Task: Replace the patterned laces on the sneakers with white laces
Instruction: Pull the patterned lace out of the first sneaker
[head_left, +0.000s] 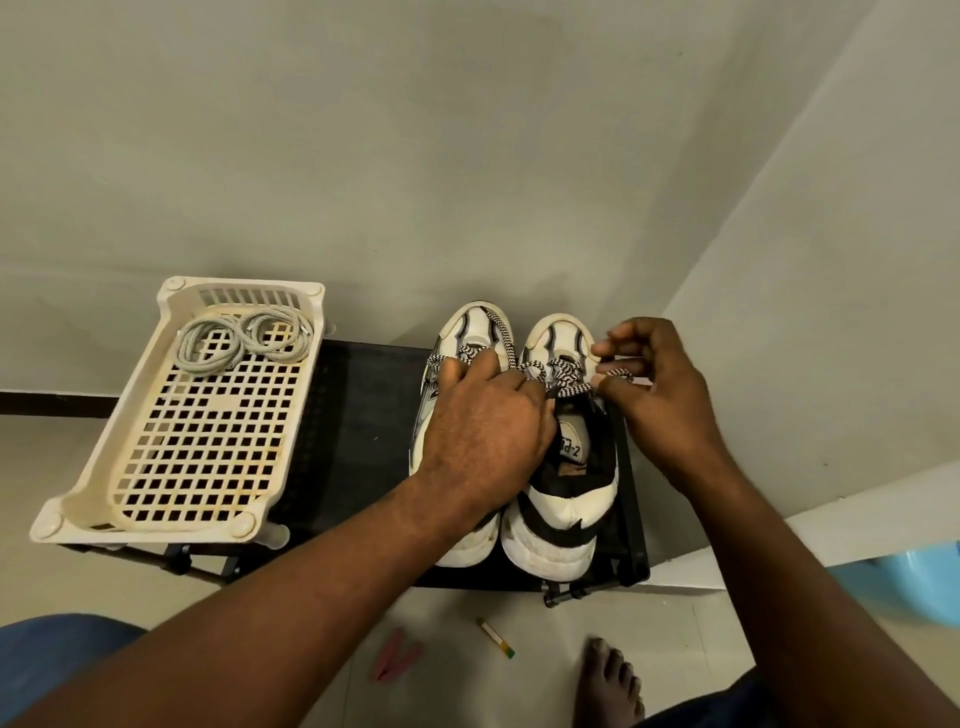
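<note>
Matt cream plastic tray (78, 525); woven cloth patterned laces (563, 371); glossy floor tiles (457, 675).

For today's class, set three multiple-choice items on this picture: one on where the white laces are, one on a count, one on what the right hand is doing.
1. Where do the white laces lie? A in the cream basket; B on the floor; C hung on the wall.
2. How many coils of white lace are there? A one; B two; C four.
3. What is the right hand doing? A lying flat on the floor; B pinching a patterned lace; C lifting the basket.
Answers: 1 A, they rest on the basket's grid; 2 B, two loops lie side by side; 3 B, it nips the lace between thumb and finger.
</note>
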